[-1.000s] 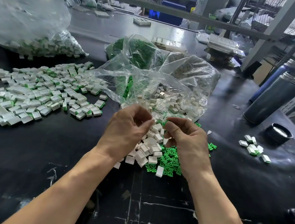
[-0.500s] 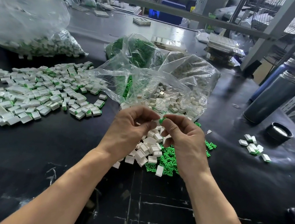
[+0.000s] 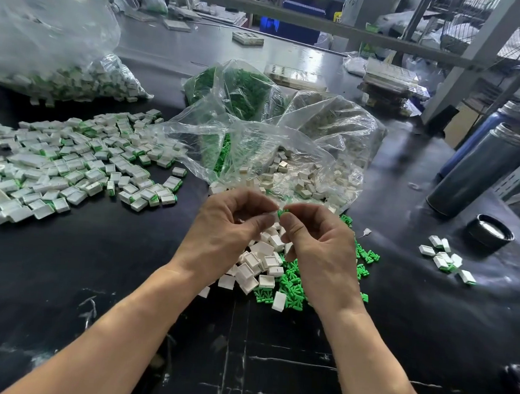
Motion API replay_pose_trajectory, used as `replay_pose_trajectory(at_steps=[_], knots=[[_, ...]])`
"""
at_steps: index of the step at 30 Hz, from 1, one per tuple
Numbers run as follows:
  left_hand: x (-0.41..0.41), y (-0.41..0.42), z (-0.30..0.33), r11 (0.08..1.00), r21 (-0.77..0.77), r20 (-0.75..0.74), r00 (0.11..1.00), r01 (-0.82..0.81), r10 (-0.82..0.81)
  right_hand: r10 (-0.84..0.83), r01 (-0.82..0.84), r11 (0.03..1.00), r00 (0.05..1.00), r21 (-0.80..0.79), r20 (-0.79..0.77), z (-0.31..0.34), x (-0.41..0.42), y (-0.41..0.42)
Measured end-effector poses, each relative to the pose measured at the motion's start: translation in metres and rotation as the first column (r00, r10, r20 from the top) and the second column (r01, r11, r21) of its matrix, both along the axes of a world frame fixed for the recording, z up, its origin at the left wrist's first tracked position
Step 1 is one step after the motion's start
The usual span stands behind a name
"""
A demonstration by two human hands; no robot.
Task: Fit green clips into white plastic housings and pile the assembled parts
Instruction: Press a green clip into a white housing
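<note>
Black counter (image 3: pixel 57 273) carries everything; loose heap of white housings (image 3: pixel 259 259) taken as landmark. Pile of assembled parts (image 3: pixel 66 167) lies well to heap's left, untouched over the last second. Left hand (image 3: pixel 227 234) and right hand (image 3: pixel 320 249) have risen slightly above the heap's far edge, fingertips meeting. Right hand pinches a green clip (image 3: pixel 282 213); left hand's fingers curl, seemingly on a housing, mostly hidden. Clip seems to point left toward the left hand; long axis too small to tell. Judged: insertion under way.
</note>
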State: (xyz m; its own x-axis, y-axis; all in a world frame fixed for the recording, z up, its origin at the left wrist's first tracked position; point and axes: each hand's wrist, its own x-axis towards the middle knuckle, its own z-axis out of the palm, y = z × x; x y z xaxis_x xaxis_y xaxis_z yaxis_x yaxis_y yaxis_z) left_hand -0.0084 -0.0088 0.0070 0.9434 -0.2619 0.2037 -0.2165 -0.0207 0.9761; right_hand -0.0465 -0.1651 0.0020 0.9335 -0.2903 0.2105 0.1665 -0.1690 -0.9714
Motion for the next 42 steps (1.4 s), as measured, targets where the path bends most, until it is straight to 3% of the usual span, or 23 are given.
replay_pose_trajectory(at_steps=[5,22,32,39,42], knots=[[0.0019,0.0012,0.0005,0.999,0.041,0.021,1.0,-0.022,0.022,-0.005,0.004,0.989,1.0,-0.147,-0.007,-0.0001,-0.0009,-0.001],[0.003,0.0031,0.0005,0.998,0.05,-0.035,0.999,-0.031,0.033,0.022,-0.022,0.985,1.0,-0.169,-0.005,-0.0021,-0.005,0.0062],[0.0026,0.0013,0.0017,0.999,-0.039,-0.081,0.996,-0.037,0.033,0.007,-0.008,0.997,1.0,0.08,0.018,0.0006,-0.0033,0.0074],[0.002,0.0025,0.0021,1.0,-0.026,-0.042,0.999,-0.006,0.005,0.003,-0.003,1.0,1.0,0.02,0.021,-0.0017,-0.0012,0.004],[0.0026,0.0025,0.0015,1.0,-0.005,-0.018,1.0,-0.001,0.001,0.027,-0.026,0.997,0.999,0.079,-0.017,-0.0001,-0.0005,0.0017]])
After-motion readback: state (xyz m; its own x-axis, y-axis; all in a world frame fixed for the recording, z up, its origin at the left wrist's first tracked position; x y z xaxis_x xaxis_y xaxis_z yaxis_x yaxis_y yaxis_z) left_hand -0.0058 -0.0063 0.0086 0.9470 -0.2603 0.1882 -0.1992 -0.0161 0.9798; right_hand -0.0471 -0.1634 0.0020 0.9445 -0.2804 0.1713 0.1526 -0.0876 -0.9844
